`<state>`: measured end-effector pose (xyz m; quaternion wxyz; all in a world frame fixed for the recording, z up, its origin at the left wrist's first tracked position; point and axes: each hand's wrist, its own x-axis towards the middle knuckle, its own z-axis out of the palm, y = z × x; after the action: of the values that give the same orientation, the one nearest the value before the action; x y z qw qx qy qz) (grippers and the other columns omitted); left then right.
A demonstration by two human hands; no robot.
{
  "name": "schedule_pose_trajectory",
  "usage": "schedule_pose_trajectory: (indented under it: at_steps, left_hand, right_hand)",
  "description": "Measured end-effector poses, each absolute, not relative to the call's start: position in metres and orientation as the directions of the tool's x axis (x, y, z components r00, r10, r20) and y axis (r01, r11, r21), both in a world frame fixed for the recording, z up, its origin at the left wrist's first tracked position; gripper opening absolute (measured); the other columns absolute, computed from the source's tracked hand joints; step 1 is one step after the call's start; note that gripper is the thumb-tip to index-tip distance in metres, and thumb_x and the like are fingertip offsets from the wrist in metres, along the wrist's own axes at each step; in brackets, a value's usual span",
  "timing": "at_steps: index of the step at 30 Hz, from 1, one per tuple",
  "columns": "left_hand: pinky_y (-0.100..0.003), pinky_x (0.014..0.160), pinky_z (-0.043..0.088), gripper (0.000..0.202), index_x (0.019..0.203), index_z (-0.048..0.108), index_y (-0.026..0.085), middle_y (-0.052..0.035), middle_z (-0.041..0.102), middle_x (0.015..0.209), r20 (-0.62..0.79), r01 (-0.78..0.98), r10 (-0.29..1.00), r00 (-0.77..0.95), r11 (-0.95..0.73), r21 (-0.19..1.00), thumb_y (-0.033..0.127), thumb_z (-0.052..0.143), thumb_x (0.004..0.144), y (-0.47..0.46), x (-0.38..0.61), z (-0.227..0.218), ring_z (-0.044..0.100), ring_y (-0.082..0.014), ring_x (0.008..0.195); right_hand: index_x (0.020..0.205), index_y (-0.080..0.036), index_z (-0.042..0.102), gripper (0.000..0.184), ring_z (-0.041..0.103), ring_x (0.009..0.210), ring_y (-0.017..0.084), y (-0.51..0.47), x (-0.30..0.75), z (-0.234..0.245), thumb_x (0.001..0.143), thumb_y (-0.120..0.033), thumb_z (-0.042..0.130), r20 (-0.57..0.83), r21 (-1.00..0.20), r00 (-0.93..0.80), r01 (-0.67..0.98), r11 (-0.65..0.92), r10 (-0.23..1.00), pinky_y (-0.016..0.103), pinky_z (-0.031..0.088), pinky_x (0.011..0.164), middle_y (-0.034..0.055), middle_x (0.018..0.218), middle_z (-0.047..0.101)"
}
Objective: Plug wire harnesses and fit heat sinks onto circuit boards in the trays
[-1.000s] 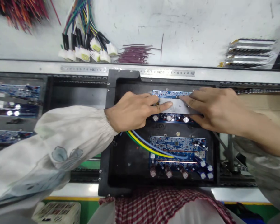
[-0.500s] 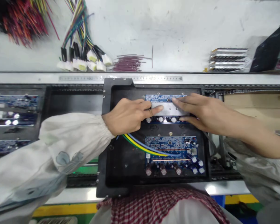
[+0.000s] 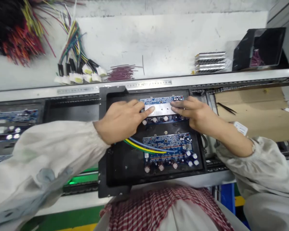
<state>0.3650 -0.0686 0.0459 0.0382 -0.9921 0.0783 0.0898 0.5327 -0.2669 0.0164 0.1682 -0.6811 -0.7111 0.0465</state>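
A flat silver metal plate [image 3: 161,109] with small holes lies along the middle of the upper blue circuit board [image 3: 150,101]. My left hand [image 3: 125,118] grips the plate's left end, thumb pressed on its top. At the right end, my right hand [image 3: 197,112] has its fingertips closed on the plate; part of that end is hidden. Below them a second blue circuit board [image 3: 167,141] carries round capacitors, with yellow, green and blue wires [image 3: 144,148] running across it. Both boards sit in a black case [image 3: 125,170].
The case rests on a rail line with a ruler strip [image 3: 146,84] behind it. Beyond lie white-plugged cable bundles [image 3: 75,77], purple wires [image 3: 121,72], stacked metal strips [image 3: 210,62] and a black bin [image 3: 245,51]. Tweezers [image 3: 226,108] lie on cardboard [image 3: 255,118] at right.
The view has shifted, bringing more of the right side into sight. My right hand has slid slightly along the plate, uncovering more of the upper board's right end. My left hand keeps its hold.
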Motion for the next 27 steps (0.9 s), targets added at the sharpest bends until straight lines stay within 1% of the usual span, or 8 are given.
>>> schedule_pose_trajectory:
  at_steps: [2,4,8,11,13,16,22,27]
  left_hand:
    - [-0.031,0.069,0.044,0.039,0.122,0.054,0.015,-0.0093,0.060,0.104,-0.113,-0.136,-0.129,0.985,-0.989,-0.062,0.011,0.037,0.086,-0.088,0.371,0.054,0.054,-0.0206,0.093]
    - [-0.031,0.071,0.048,0.036,0.115,0.058,0.011,-0.0117,0.061,0.106,-0.073,-0.114,-0.111,0.991,-0.992,-0.048,0.010,0.037,0.085,-0.107,0.377,0.053,0.054,-0.0214,0.096]
    - [-0.030,0.067,0.053,0.035,0.111,0.060,0.010,-0.0122,0.065,0.105,0.028,-0.027,-0.029,0.999,-0.999,-0.039,0.009,0.042,0.082,-0.127,0.380,0.035,0.057,-0.0216,0.099]
    - [-0.030,0.068,0.055,0.032,0.107,0.063,0.010,-0.0118,0.066,0.104,0.172,-0.055,-0.064,0.983,-0.997,-0.057,0.010,0.046,0.080,-0.126,0.378,0.025,0.059,-0.0210,0.098]
    - [-0.029,0.068,0.055,0.029,0.103,0.064,0.010,-0.0108,0.068,0.100,0.255,-0.071,-0.085,0.963,-0.996,-0.061,0.011,0.048,0.079,-0.124,0.378,0.022,0.061,-0.0205,0.096]
    - [-0.029,0.065,0.055,0.026,0.097,0.066,0.009,-0.0088,0.069,0.095,0.348,-0.069,-0.086,0.933,-0.996,-0.062,0.010,0.051,0.075,-0.123,0.380,0.019,0.063,-0.0198,0.090]
    - [-0.028,0.064,0.054,0.022,0.093,0.067,0.011,-0.0065,0.070,0.092,0.366,-0.068,-0.089,0.926,-0.995,-0.070,0.011,0.055,0.075,-0.124,0.381,0.016,0.065,-0.0189,0.086]
    - [-0.027,0.071,0.053,0.023,0.098,0.066,0.010,-0.0069,0.070,0.096,0.360,-0.086,-0.111,0.926,-0.993,-0.085,0.011,0.056,0.077,-0.122,0.380,0.014,0.064,-0.0184,0.089]
  right_hand:
    - [0.118,-0.011,0.060,0.057,0.053,0.096,0.024,-0.267,0.533,0.017,0.067,0.004,0.039,0.168,-0.307,0.000,0.950,0.053,0.986,0.043,0.051,0.079,0.0120,0.121,0.060]
    - [0.116,-0.013,0.062,0.056,0.054,0.098,0.024,-0.264,0.539,0.021,0.067,0.004,0.039,0.152,-0.331,-0.007,0.942,0.057,0.988,0.044,0.049,0.082,0.0118,0.119,0.061]
    - [0.105,-0.018,0.068,0.039,0.055,0.094,0.020,-0.255,0.561,0.033,0.078,-0.005,0.043,0.130,-0.420,0.027,0.907,0.030,0.991,0.037,0.046,0.084,0.0072,0.103,0.065]
    - [0.088,-0.018,0.073,0.024,0.051,0.089,0.022,-0.245,0.576,0.034,0.081,-0.015,0.050,0.098,-0.329,0.079,0.943,-0.043,0.992,0.037,0.040,0.078,0.0084,0.089,0.061]
    - [0.079,-0.018,0.073,0.020,0.047,0.088,0.023,-0.239,0.581,0.029,0.079,-0.017,0.053,0.030,-0.266,0.044,0.963,-0.034,0.999,0.037,0.035,0.075,0.0087,0.085,0.059]
    - [0.074,-0.018,0.072,0.015,0.044,0.087,0.023,-0.232,0.582,0.023,0.076,-0.015,0.057,-0.038,-0.275,-0.003,0.961,-0.007,0.999,0.035,0.029,0.073,0.0076,0.084,0.057]
    - [0.067,-0.017,0.067,0.012,0.042,0.084,0.022,-0.226,0.582,0.020,0.074,-0.015,0.058,-0.068,-0.283,-0.005,0.959,-0.014,0.998,0.035,0.026,0.073,0.0066,0.079,0.055]
    - [0.066,-0.016,0.066,0.010,0.044,0.080,0.020,-0.221,0.584,0.019,0.071,-0.014,0.058,-0.085,-0.330,-0.018,0.944,-0.011,0.996,0.034,0.028,0.072,0.0052,0.076,0.054]
